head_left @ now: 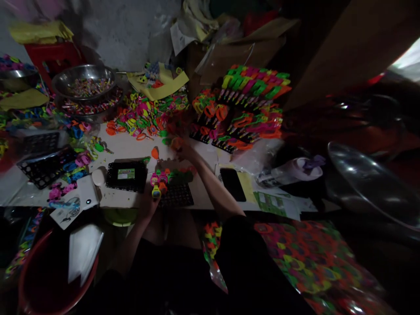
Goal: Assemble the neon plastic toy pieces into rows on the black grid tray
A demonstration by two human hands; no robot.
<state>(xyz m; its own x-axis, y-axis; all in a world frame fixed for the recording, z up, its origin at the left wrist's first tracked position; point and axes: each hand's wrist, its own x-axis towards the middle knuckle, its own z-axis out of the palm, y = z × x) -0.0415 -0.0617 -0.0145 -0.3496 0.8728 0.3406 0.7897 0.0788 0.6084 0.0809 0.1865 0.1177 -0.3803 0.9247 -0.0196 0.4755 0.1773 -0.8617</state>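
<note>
Scissors (144, 118) lie heaped across my table (203, 192). My right hand (179, 146) pinches an orange piece (176, 142) by the heap; my left hand (149, 199) grips a yellow toy (156, 191) beside the black tray (175, 194).

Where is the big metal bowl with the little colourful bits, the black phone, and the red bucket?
metal bowl (70, 78), head view, on its bare left rim.
black phone (232, 184), head view, on the middle of its dark screen.
red bucket (24, 280), head view, on its left rim at the bottom left.
</note>
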